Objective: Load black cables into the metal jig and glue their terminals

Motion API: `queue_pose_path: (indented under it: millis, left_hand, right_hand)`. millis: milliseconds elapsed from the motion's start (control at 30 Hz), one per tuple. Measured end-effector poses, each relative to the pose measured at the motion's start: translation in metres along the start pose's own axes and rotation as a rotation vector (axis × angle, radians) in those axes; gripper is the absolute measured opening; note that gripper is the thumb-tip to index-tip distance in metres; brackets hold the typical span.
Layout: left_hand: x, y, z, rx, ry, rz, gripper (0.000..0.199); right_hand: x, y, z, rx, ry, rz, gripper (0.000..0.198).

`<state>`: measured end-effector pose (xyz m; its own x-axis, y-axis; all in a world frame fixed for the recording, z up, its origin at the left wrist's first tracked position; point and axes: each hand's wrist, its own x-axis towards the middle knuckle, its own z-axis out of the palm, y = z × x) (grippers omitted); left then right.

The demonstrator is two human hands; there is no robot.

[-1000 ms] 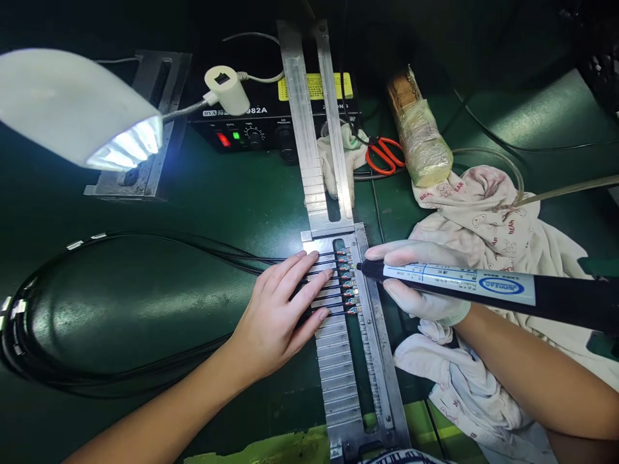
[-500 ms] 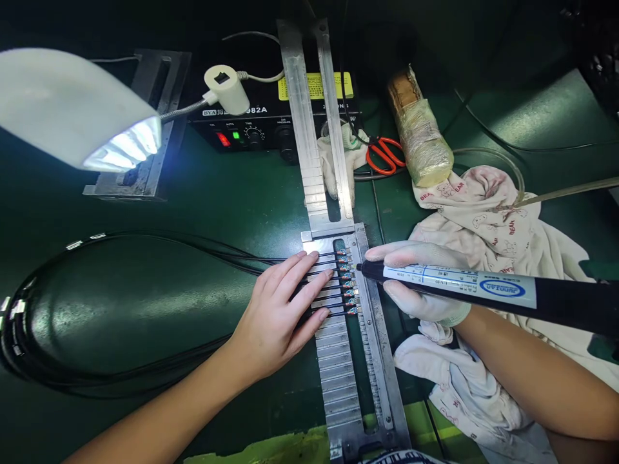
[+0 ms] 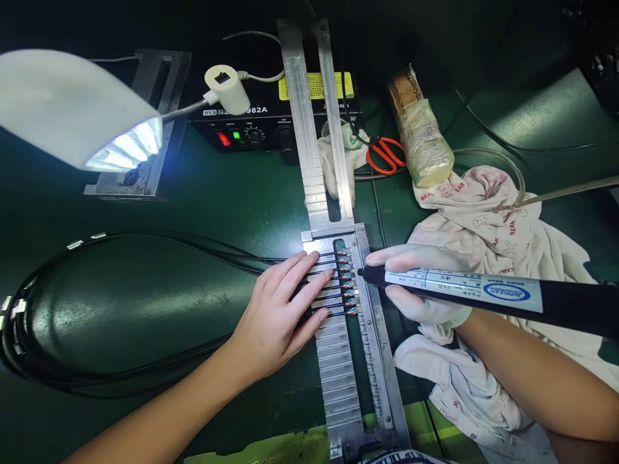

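Bare left hand (image 3: 275, 316), fingers slightly spread, stays on thin black cables (image 3: 246, 260). White-gloved right hand (image 3: 431, 310), fingers pinching long black cylindrical tube (image 3: 464, 290), has shifted slightly towards the wearer

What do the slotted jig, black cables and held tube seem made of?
Slotted jig: metal, perhaps aluminium or steel; scuffed grey sheen.
Black cables: probably smooth plastic or rubber jackets; they bend in loops.
Held tube: likely plastic, from its even black surface; printed label, perhaps paper or film.
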<state>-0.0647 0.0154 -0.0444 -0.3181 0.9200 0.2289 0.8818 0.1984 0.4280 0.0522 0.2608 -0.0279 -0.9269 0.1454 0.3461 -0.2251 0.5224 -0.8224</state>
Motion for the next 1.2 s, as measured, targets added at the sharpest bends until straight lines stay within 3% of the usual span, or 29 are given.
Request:
queue_pose_path:
  millis: [133,1200]
  left_hand:
    - [-0.0006,0.0001,-0.0002,0.001,0.000,0.001,0.048]
    - [-0.0010,0.0001,0.0006,-0.001,0.010,0.009,0.047]
  right_hand:
    - [0.0011,-0.0060,0.0069,0.064,0.092,-0.064,0.016]
    - [0.0003,0.0017,0.0105,0.133,0.099,-0.058,0.029]
